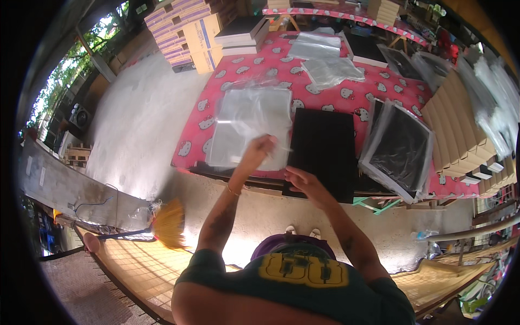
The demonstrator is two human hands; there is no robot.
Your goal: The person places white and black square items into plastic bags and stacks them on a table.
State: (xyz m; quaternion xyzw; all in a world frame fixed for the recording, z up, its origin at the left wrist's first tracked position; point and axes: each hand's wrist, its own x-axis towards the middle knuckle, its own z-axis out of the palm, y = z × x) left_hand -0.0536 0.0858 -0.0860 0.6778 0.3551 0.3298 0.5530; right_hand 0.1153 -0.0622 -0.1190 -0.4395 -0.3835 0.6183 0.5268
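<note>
A pile of clear plastic sleeves (246, 116) lies on the table in front of me, left of centre. Over its lower right part is my left hand (261, 147), fingers curled and slightly blurred; what they pinch, if anything, cannot be made out. Just right of the pile lies a flat black board (323, 146), its near end reaching the table's front edge. My right hand (303, 180) is at the lower left edge of this board, fingers bent inward. Whatever is between those fingers is hidden.
Plastic-wrapped black boards (398, 149) lie to the right, beside a row of brown cartons (457, 122). More clear sleeves (331, 72) and black-topped stacks (242, 30) stand farther back on the pink cloth (189, 127). A broom (169, 225) leans at lower left.
</note>
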